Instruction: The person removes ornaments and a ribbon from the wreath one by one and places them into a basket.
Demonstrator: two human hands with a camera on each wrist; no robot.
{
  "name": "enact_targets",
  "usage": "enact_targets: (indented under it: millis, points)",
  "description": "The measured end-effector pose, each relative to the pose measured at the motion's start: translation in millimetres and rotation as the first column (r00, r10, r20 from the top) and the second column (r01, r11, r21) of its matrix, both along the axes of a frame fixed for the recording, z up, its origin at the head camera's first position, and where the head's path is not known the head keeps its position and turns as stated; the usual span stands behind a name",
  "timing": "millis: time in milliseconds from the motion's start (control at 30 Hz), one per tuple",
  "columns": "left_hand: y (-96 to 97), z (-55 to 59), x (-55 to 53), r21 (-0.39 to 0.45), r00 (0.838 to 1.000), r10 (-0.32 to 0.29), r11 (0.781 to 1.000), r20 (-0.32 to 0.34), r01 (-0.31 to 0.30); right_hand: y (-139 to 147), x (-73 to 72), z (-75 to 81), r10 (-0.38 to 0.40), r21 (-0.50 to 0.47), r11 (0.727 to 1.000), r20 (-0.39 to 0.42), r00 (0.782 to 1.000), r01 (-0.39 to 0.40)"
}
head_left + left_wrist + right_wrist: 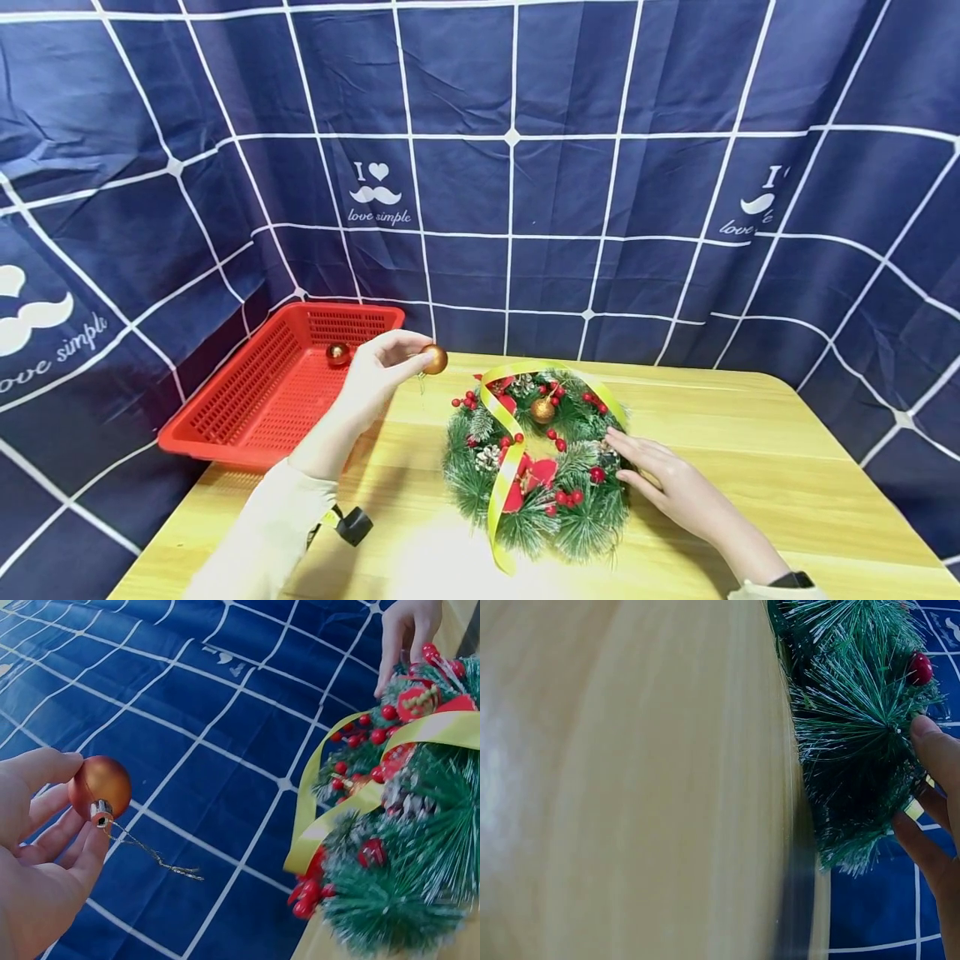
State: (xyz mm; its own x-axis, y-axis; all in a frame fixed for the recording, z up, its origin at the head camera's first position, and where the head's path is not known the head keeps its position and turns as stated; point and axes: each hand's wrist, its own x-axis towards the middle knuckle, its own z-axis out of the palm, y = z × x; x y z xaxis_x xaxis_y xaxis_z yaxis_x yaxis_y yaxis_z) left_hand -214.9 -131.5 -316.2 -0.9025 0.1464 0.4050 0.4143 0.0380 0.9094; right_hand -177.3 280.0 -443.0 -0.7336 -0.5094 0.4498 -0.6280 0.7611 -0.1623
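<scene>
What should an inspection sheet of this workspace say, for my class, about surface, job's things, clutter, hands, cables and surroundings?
Surface: wooden table, bright glare at the near side.
Job's things: orange ball with a gold string; wreath with a yellow ribbon across it; red basket holding a second ball.
Clutter: nothing seen.
Left hand: pinches the orange ball.
Right hand: touches the wreath.
Cables: nothing seen.
Surroundings: blue cloth with white lines and lettering.
</scene>
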Motion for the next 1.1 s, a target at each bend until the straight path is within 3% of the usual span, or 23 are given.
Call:
enact_targets:
  millis: [167,300,600,833,1100]
  points:
    - [-17.2,2.3,5.3,-0.04,0.999,0.054,0.998,0.002,-0.054,-0.9,0.3,0.6,0.003,-0.022,1.0,-0.006,1.0,-0.003]
    - [-28.2,0.9,9.1,-0.047,0.998,0.061,0.997,0.014,-0.061,-2.2,1.3,2.6,-0.002,-0.035,0.999,0.001,1.0,0.002]
    - [-50.3,-14.7,9.5,-0.041,0.994,0.107,0.994,0.034,-0.105,-2.7,1.4,3.3,-0.007,-0.026,1.0,0.009,1.0,0.007]
    - [-72.2,-32.0,0.4,0.009,0.993,0.12,0.993,0.019,-0.12,-1.0,0.8,1.3,-0.027,-0.009,1.0,0.028,0.999,0.027]
    - [-94.3,-33.6,5.0,0.065,0.992,0.128,0.99,-0.002,-0.127,-1.3,0.9,-0.4,-0.014,-0.011,1.0,0.0,1.0,0.014]
